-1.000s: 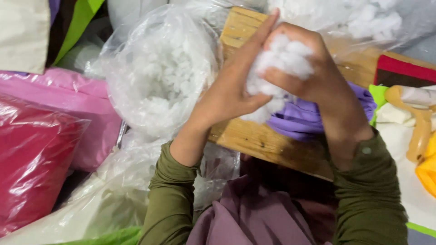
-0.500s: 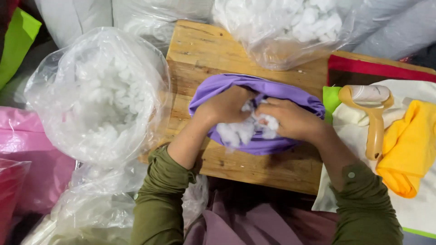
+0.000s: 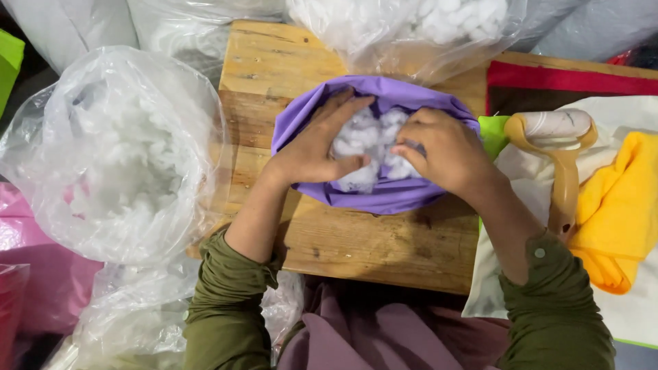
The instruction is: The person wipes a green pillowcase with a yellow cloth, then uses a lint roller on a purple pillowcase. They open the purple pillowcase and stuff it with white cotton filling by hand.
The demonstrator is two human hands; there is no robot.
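A purple fabric cover (image 3: 384, 195) lies open on a wooden table (image 3: 384, 247), with white fluffy stuffing (image 3: 367, 137) inside its mouth. My left hand (image 3: 319, 144) lies flat with spread fingers on the stuffing and the cover's left edge. My right hand (image 3: 442, 147) is curled over the stuffing on the right side, fingers pushed into it. Both arms wear olive green sleeves.
A big clear plastic bag of white stuffing (image 3: 116, 157) sits left of the table, another (image 3: 411, 31) at the table's far edge. A tan-handled roller tool (image 3: 562, 161) lies on white cloth, yellow fabric (image 3: 620, 205) right of it. Pink bags (image 3: 31, 281) are lower left.
Both hands came down from holding a clump of stuffing in the air into the purple cover. The left hand has since flattened and spread over the stuffing.
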